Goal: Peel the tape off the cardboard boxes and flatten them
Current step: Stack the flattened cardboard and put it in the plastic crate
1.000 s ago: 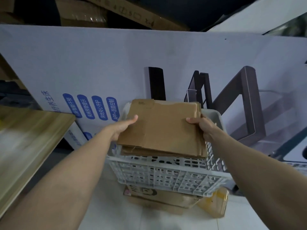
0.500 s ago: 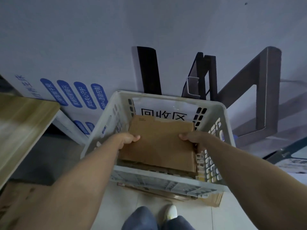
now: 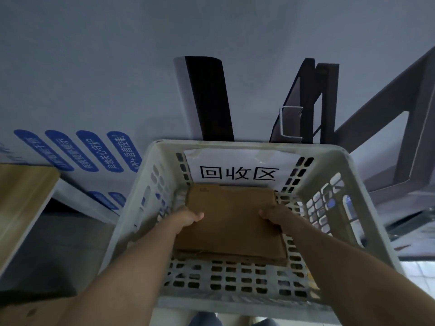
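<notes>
between left hand (image 3: 188, 218) and right hand (image 3: 274, 216), flattened cardboard (image 3: 231, 222), inside crate (image 3: 247, 290)

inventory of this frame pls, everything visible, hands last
flattened cardboard: one stack, at least two sheets, brown, flat inside the crate
crate: one, white slotted plastic, centre, on the floor
paper label: one, white with black characters, on the crate's far inner wall
printed panel: one, large, white with dark furniture graphics, upright behind the crate
blue labels: four full ovals, more partly hidden below, printed on the panel, left
wooden tabletop: one, light wood, far left
trouser legs: blue, bottom edge
left hand: grips the stack's left edge, thumb on top
right hand: grips the stack's right edge
</notes>
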